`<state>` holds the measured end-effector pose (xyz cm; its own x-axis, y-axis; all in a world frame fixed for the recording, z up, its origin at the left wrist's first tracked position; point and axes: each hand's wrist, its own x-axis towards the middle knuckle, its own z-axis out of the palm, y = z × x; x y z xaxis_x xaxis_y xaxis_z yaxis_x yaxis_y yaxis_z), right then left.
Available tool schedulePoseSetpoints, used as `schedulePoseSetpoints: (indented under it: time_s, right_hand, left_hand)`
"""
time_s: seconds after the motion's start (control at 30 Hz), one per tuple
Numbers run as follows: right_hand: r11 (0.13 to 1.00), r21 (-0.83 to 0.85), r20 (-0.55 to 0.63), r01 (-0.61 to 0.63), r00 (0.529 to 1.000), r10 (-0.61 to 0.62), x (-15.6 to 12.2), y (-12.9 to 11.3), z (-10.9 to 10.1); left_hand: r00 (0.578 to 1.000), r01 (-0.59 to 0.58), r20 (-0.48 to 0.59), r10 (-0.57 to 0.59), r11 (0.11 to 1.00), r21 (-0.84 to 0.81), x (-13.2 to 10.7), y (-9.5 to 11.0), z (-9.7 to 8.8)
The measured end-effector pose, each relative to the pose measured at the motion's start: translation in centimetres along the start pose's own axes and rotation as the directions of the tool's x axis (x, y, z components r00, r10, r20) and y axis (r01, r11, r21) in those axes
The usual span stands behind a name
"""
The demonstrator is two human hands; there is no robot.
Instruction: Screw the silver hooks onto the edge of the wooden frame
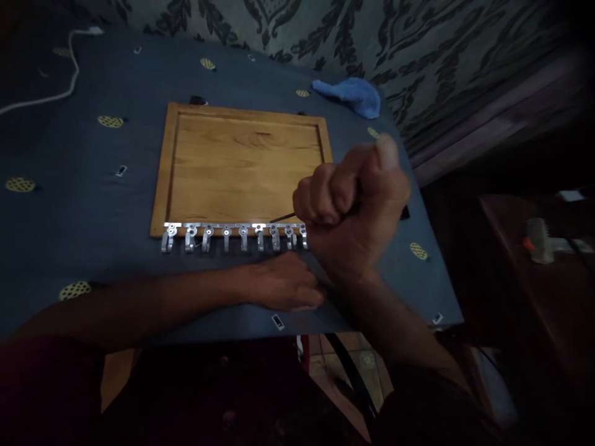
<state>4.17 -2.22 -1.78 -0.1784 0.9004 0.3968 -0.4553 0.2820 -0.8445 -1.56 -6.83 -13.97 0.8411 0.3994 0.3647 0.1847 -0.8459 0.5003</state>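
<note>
- Gripping a thin dark tool, the right hand is clenched at the right end of the hooks.
- These hooks line the wooden board's near edge.
- Left hand lies flat, released, on the surface below.

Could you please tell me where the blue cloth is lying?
In the head view, the blue cloth lies on the table, just beyond the far right corner of the wooden board.

Blue-clothed table with a wooden board, metal hooks, blue rag and white cord
</note>
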Motion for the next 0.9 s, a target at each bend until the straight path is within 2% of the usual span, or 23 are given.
schedulePoseSetpoints:
  time_s: [0.07,0.27,0.5,0.7,0.9]
  right_hand:
    - [1.0,0.008,0.025,0.005,1.0,-0.006,-0.2,0.2,-0.1]
    - [0.993,-0.075,0.013,-0.087,0.996,0.088,-0.9,1.0,0.1]
    - [0.998,0.016,0.069,-0.055,0.996,0.054,-1.0,1.6,-0.1]
    - [0.998,-0.018,0.063,-0.067,0.996,0.068,-1.0,1.8,-0.1]
    - [0.997,0.027,0.078,-0.078,0.994,0.076,-1.0,1.7,0.0]
  left_hand:
    - [1.0,-0.004,0.011,0.005,0.999,-0.036,0.1,0.1,-0.3]
    - [0.998,0.059,0.04,-0.052,0.974,-0.219,0.6,0.4,-1.4]
    - [0.999,0.038,0.02,-0.035,0.986,-0.162,0.7,0.3,-1.0]
    - [0.99,0.14,0.074,-0.123,0.946,-0.294,0.9,0.4,-1.6]
    - [0.989,0.147,0.046,-0.14,0.916,-0.372,0.9,0.3,-1.4]
